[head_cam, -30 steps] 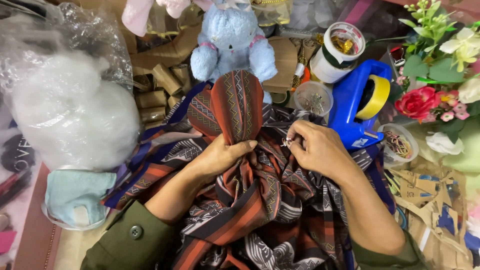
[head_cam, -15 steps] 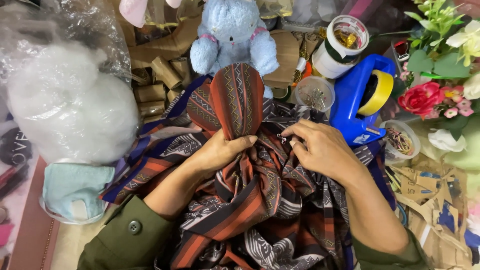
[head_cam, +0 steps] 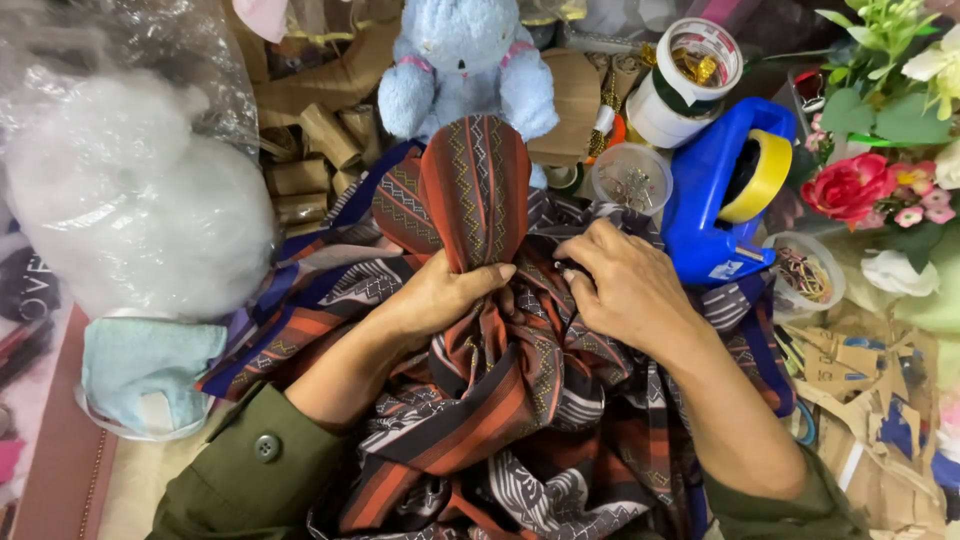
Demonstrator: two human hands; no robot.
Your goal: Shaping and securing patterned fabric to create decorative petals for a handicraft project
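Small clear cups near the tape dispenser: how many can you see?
2. One cup of pins sits just left of the blue tape dispenser, above the right hand. The other cup, holding rubber bands, is at the dispenser's lower right. Clutter may hide more.

Bright, even overhead light; sharp at centre, mild wide-angle bending at the edges, and glare on the plastic bag (head_cam: 130,190) at upper left.

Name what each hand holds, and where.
Left hand grips the striped woven cloth at its gathered neck, below the stuffed ball. Right hand presses the same gather; its hold is unclear.
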